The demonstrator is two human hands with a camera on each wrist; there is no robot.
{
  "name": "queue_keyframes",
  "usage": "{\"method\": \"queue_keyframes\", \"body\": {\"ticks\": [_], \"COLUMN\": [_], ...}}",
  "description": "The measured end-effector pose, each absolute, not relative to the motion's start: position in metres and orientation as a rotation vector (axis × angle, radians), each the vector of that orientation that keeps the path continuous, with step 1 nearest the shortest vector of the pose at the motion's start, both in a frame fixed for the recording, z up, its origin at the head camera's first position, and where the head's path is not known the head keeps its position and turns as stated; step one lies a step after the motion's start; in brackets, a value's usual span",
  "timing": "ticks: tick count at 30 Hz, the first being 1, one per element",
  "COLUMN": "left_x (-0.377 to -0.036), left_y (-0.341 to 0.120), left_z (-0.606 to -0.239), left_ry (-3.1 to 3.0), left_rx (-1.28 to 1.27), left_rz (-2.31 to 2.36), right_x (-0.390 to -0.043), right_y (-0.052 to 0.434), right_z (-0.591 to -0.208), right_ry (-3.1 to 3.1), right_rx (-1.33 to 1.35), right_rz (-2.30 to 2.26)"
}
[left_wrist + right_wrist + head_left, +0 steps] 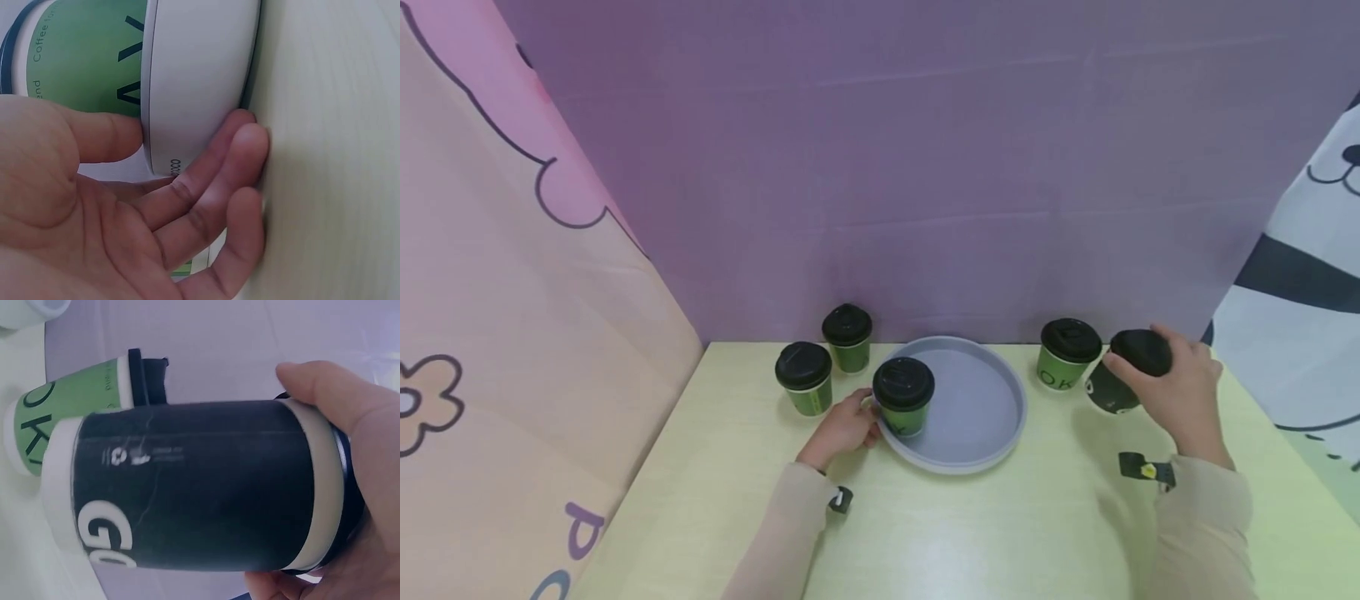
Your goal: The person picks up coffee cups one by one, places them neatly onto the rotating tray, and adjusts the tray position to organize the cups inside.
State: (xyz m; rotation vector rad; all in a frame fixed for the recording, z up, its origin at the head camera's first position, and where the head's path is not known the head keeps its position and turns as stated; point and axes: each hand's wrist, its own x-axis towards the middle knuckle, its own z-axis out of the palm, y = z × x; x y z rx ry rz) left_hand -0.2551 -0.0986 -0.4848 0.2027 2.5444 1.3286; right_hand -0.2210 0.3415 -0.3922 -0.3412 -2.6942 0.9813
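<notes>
The right hand (1180, 392) grips a dark paper cup with a black plastic lid (1123, 375) by its lid end, fingers curled round the rim, tilted above the bench (1000, 533) near its far right edge. It looks light and crushable, so the stiffer lid rim seems the safest hold. White letters "G" and perhaps "O" show on it. Just beside it stands a green lidded paper cup (1066, 356) marked "OK".

The left hand (844, 427) rests relaxed fingers (206, 181) against the round grey plastic tray (992, 417), where another green lidded cup (904, 398) stands, reading "Coffee".
</notes>
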Motion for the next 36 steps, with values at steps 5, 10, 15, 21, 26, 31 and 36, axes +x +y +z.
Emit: {"method": "queue_keyframes", "body": {"ticks": [5, 10, 15, 21, 26, 31, 36], "left_x": [-0.255, -0.255, -0.254, -0.255, -0.254, -0.253, -0.255], "left_y": [-0.099, -0.099, -0.099, -0.097, -0.096, -0.093, -0.092], "left_z": [-0.487, -0.488, -0.488, -0.489, -0.489, -0.487, -0.488], "left_ry": [2.538, 2.540, 2.549, 2.554, 2.554, 2.556, 2.563], "left_rx": [0.195, 0.199, 0.191, 0.167, 0.132, 0.103, 0.073], "left_rz": [1.340, 1.351, 1.360, 1.381, 1.402, 1.411, 1.406], "right_x": [-0.219, -0.220, -0.221, -0.224, -0.225, -0.226, -0.228], "right_y": [0.336, 0.328, 0.318, 0.301, 0.283, 0.270, 0.261], "right_z": [-0.388, -0.384, -0.385, -0.388, -0.389, -0.392, -0.396], "right_ry": [-2.670, -2.644, -2.649, -2.621, -2.637, -2.651, -2.668], "right_rx": [-0.306, -0.213, -0.094, 0.099, 0.204, 0.296, 0.389], "right_rz": [1.002, 1.017, 1.023, 1.043, 1.035, 1.032, 0.999]}}
